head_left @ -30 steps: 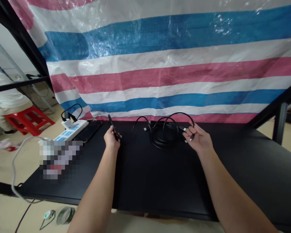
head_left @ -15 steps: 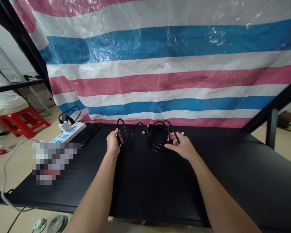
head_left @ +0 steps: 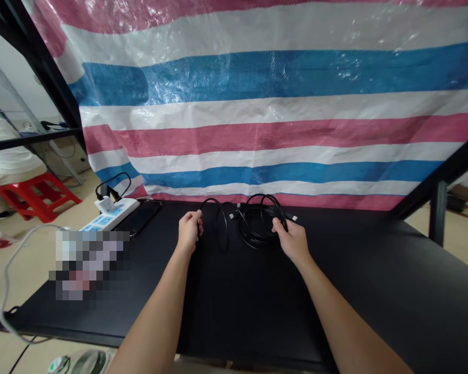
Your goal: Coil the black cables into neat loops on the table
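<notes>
A black cable (head_left: 253, 240) lies in a loose coil near the back of the black table (head_left: 234, 296). My right hand (head_left: 292, 240) is closed around the coil's right side, thumb on top of the loops. To the left, my left hand (head_left: 189, 231) is closed on an end stretch of the cable, which arches up from the fist and loops back toward the coil. Pale connector tips (head_left: 231, 216) stick out at the coil's back left, and another light tip (head_left: 294, 218) shows behind my right hand. What sits inside the left fist is mostly hidden.
At the table's left stand a white power strip (head_left: 120, 212) with plugs and a black phone (head_left: 144, 215), beside a blurred-out patch. A striped plastic sheet (head_left: 257, 140) hangs behind. Left of the table, a person in white sits on a red stool (head_left: 39, 195).
My left hand has moved slightly right, nearer the coil, and the cable's arch has shifted with it. My right hand's fingers have closed round the coil's edge, thumb now on top.
</notes>
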